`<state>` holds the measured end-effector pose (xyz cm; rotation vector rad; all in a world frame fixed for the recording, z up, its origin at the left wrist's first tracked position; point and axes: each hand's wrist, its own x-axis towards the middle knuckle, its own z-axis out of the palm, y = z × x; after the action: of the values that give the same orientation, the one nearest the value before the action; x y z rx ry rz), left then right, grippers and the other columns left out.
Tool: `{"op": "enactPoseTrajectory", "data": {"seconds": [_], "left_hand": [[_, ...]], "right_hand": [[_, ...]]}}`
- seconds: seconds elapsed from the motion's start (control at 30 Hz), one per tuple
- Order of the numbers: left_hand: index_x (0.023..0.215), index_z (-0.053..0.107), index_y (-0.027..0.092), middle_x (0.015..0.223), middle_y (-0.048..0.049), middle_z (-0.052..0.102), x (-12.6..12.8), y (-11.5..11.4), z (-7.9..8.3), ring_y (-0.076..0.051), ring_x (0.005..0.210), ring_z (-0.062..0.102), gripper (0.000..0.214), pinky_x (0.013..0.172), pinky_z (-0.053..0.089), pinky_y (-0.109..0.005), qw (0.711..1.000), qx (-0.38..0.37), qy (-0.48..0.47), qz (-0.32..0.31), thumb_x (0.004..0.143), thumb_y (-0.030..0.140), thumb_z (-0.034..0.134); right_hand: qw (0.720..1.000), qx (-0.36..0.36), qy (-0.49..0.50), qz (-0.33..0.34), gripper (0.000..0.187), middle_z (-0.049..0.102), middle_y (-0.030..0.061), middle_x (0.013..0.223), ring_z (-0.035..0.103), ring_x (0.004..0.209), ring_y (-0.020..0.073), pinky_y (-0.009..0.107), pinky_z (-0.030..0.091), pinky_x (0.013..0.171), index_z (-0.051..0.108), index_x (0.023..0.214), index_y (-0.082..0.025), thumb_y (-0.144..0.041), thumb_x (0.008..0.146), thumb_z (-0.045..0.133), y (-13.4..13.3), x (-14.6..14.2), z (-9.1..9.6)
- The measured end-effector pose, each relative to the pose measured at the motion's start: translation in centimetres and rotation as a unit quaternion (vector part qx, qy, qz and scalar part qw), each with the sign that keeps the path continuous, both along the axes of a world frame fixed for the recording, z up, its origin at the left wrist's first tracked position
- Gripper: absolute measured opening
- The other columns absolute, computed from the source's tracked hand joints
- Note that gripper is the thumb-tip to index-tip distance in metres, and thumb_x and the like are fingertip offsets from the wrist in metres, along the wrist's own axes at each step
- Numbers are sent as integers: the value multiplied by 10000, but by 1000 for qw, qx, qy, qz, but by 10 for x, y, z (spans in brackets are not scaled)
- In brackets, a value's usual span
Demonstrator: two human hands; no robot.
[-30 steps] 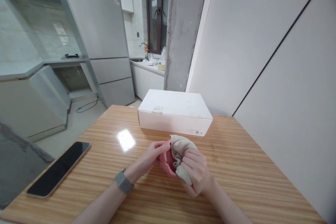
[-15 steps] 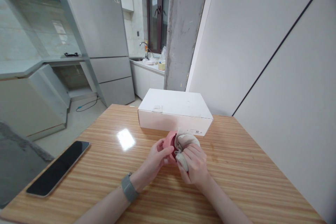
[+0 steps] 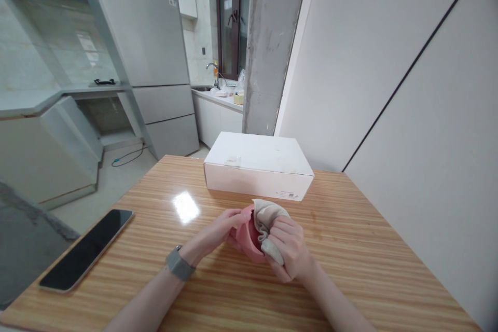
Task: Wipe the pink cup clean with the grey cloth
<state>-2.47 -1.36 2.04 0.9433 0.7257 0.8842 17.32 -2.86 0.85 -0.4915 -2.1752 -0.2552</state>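
A pink bowl-like container is tilted on its side above the table, its mouth turned to the right. My left hand grips it from the left, fingers on top of the wall and others underneath. A beige cloth is bunched in my right hand, whose fingers are closed around it. Part of the cloth presses against the container's rim and reaches into its mouth. The inside of the container is mostly hidden by the cloth and shadow.
A white cardboard box stands just beyond my hands on the wood-grain table. A black-screened phone lies near the left edge. Behind are a grey fridge, a sink counter and a white wall.
My left hand has shifted left and re-gripped the container from its outer side. The container has turned and dropped slightly towards me; the cloth and right hand have come lower with it.
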Motion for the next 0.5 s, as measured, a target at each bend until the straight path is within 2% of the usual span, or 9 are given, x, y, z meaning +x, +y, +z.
{"op": "enactPoseTrajectory", "data": {"seconds": [0.1,0.3,0.5], "left_hand": [[877,706,118,786,-93,690,0,2,-3,-183,630,622,379,562,501,-287,999,-12,44,-29,729,464,748],[937,690,118,785,-85,688,5,3,-15,-177,613,620,451,529,500,-283,998,7,59,21,745,525,710],[981,681,123,785,-86,703,12,1,-18,-182,607,633,462,511,480,-264,997,4,47,56,748,521,706]], "right_hand": [[1000,-2,2,-5,208,432,-2,502,356,505,169,343,318,514,424,577,-243,-237,785,431,2,-1,-4],[999,-17,38,-27,272,416,-2,517,370,522,168,342,322,534,427,565,-237,-248,836,402,4,-3,-9],[997,-23,54,-42,271,450,8,529,376,544,169,342,339,548,448,579,-230,-211,848,422,1,-5,-3]]}}
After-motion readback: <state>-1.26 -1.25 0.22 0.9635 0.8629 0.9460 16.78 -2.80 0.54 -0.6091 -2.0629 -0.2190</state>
